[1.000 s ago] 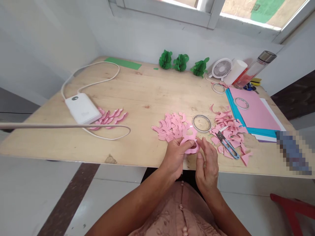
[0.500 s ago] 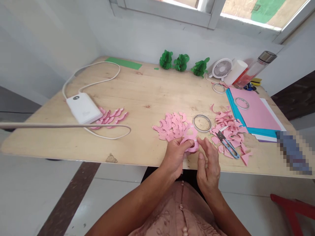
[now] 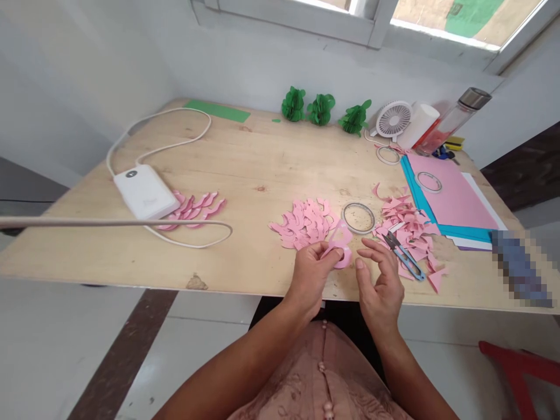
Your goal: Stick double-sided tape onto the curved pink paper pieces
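Near the table's front edge, my left hand [image 3: 311, 274] pinches a curved pink paper cutout [image 3: 345, 256] between thumb and fingers. To its right, my right hand [image 3: 380, 280] hovers with thumb and fingers apart and nothing visible in them. Just beyond my left hand lies a pile of wavy pink paper pieces [image 3: 301, 224]. A roll of narrow tape [image 3: 359, 218] rests flat behind the gap between my hands. Right of it, blue-handled thread snips [image 3: 406, 256] lie on a heap of pink paper scraps [image 3: 406, 216].
A white power bank [image 3: 146, 192] with a looping cable and more wavy pink strips [image 3: 196, 207] sit on the left. Green paper ornaments [image 3: 321, 109], a small fan [image 3: 394, 119] and a glass bottle [image 3: 459, 119] line the wall. Coloured sheets [image 3: 466, 201] lie at the right.
My right hand has moved right, away from the pink paper cutout, and its fingers have spread. My left hand still holds the cutout in nearly the same place.
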{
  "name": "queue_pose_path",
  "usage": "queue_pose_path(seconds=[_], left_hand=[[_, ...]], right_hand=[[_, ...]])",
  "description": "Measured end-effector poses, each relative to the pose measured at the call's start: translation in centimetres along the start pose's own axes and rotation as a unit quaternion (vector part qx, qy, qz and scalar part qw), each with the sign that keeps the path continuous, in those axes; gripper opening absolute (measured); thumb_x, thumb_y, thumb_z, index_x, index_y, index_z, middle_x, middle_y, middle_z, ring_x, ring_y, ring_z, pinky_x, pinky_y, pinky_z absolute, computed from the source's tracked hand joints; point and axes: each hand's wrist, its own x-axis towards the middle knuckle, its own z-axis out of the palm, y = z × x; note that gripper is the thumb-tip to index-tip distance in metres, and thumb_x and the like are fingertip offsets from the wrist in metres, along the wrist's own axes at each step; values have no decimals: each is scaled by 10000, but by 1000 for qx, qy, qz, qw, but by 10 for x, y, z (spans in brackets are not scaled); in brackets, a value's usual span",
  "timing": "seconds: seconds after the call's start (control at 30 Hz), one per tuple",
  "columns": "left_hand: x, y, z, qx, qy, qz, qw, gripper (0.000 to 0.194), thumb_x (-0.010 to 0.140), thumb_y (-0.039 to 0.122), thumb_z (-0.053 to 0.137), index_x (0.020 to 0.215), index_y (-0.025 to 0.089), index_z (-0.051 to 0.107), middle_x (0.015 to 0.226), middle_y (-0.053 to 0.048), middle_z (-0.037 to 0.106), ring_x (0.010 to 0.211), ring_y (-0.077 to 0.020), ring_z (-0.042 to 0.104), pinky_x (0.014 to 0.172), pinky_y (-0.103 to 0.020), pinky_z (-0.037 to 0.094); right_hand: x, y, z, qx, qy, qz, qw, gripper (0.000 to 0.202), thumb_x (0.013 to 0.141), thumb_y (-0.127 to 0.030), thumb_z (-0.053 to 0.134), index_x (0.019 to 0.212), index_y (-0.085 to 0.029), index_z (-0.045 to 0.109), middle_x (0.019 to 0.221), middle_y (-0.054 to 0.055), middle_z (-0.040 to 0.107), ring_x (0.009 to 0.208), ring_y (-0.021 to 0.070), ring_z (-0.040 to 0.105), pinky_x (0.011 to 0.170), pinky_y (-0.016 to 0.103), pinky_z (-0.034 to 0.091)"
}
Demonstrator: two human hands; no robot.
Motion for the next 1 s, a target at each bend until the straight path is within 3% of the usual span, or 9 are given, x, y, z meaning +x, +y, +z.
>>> queue_pose_path(seconds=[0.23,0.53,1.0], left_hand=[[2,-2,-1,19,-5,9,1000,161,580,250,753,641,124,673,630,-6,623,611,-113,518,630,-240,421],[2,-1,1,20,-9,8,1000,174,562,256,766,639,132,670,632,-4,637,634,-124,538,665,-248,424],[4,-1,2,14,-18,-10,1000,193,575,283,761,665,130,685,641,-23,642,650,-141,558,664,-263,447]], right_hand=[[7,3,4,-4,-31,9,999,60,836,-235,558,881,-217,592,1082,81,629,1054,244,548,936,482,391],[11,1,4,-29,-15,-5,999,32,822,-207,580,852,-215,574,1056,82,631,1041,238,549,909,462,408],[12,1,4,-5,-39,15,999,58,837,-212,557,791,-218,592,1055,72,625,1046,235,541,941,466,380]])
